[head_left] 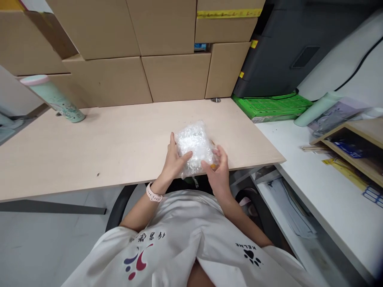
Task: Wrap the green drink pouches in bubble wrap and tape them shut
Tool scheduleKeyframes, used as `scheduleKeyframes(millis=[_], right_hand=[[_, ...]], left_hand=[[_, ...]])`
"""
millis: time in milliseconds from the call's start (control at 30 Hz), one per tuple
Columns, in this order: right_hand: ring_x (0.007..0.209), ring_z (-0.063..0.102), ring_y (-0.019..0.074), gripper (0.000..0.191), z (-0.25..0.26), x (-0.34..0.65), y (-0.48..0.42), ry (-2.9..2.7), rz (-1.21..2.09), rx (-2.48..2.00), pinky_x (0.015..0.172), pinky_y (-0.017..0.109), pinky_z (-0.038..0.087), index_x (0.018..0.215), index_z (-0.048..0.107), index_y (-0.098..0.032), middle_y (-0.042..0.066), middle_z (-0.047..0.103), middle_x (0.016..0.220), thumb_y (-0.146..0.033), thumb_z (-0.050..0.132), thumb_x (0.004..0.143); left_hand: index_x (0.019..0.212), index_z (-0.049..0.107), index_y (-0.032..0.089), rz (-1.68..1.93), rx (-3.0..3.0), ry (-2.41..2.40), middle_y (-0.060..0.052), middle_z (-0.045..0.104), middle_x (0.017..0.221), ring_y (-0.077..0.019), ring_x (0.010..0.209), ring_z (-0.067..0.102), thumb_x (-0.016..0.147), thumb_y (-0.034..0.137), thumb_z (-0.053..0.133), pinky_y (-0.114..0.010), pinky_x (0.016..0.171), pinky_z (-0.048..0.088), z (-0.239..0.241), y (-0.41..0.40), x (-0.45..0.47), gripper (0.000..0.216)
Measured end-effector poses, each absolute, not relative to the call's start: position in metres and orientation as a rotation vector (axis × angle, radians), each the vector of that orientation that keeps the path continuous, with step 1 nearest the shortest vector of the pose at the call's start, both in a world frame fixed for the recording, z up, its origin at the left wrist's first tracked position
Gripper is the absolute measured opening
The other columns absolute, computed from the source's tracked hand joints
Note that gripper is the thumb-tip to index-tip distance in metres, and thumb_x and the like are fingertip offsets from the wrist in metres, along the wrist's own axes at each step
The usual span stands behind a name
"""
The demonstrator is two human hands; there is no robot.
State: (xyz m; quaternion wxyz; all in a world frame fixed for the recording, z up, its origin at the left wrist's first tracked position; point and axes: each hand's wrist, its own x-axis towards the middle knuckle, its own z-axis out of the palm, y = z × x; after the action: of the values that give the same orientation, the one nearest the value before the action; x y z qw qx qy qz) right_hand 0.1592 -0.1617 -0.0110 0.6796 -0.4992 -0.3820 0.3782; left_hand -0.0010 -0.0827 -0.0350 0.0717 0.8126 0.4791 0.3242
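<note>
A bubble-wrapped package [194, 143] lies at the front edge of the wooden table, clear and shiny, with its lower end at the edge. What the wrap encloses cannot be made out, though small orange-yellow bits show at its right side. My left hand [175, 157] grips the package's left side, thumb on top and fingers along the side. On the right side, my right hand [218, 167] pinches the lower right corner between thumb and curled fingers. A pink band circles my left wrist.
Stacked cardboard boxes [176, 75] line the table's back. A pale green tumbler [56, 99] stands at the left. To the right are a green crate [272, 107], a large dark case [278, 52], and a white side desk [314, 175] with a wooden organizer [359, 135].
</note>
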Motion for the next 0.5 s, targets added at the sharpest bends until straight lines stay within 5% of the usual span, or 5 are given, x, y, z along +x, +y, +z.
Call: scheduleKeyframes(millis=[67, 200, 300, 500], right_hand=[[0.148, 0.035, 0.0278, 0.065, -0.002, 0.169, -0.161, -1.025, 0.617, -1.171, 0.122, 0.054, 0.034, 0.134, 0.057, -0.042, -0.005, 0.049, 0.151, -0.031, 0.082, 0.075], [0.154, 0.019, 0.0200, 0.038, 0.024, 0.178, -0.134, -1.467, 0.657, -1.045, 0.131, 0.047, 0.003, 0.117, 0.069, -0.044, -0.016, 0.050, 0.148, -0.026, 0.074, 0.084], [0.154, 0.020, 0.0213, 0.039, 0.030, 0.179, -0.099, -1.379, 0.944, -0.962, 0.130, 0.047, 0.015, 0.104, 0.073, -0.042, -0.014, 0.057, 0.141, -0.024, 0.084, 0.071], [0.152, 0.025, 0.0251, 0.036, 0.016, 0.198, -0.064, -1.143, 1.210, -1.030, 0.126, 0.055, 0.021, 0.094, 0.073, -0.035, -0.009, 0.064, 0.134, -0.021, 0.087, 0.063]], left_hand=[[0.158, -0.019, 0.026, 0.963, 2.323, 1.581, -0.014, 0.037, 0.160, -0.0282, 0.131, 0.059, 0.099, 0.051, 0.043, -0.047, 0.093, 0.061, -0.033, -0.075, -0.009, 0.089], [0.159, 0.019, 0.035, 1.125, 2.284, 1.657, -0.008, 0.035, 0.161, -0.0359, 0.143, 0.044, 0.095, 0.048, 0.050, -0.063, 0.110, 0.046, -0.021, -0.075, -0.009, 0.073], [0.153, 0.033, 0.041, 1.242, 2.438, 1.517, -0.002, 0.032, 0.163, -0.0332, 0.154, 0.023, 0.096, 0.038, 0.048, -0.070, 0.119, 0.028, -0.018, -0.079, -0.001, 0.059], [0.155, 0.030, 0.032, 1.044, 2.584, 1.318, -0.007, 0.031, 0.164, -0.0361, 0.154, 0.018, 0.092, 0.049, 0.056, -0.069, 0.119, 0.023, -0.031, -0.083, 0.023, 0.071]])
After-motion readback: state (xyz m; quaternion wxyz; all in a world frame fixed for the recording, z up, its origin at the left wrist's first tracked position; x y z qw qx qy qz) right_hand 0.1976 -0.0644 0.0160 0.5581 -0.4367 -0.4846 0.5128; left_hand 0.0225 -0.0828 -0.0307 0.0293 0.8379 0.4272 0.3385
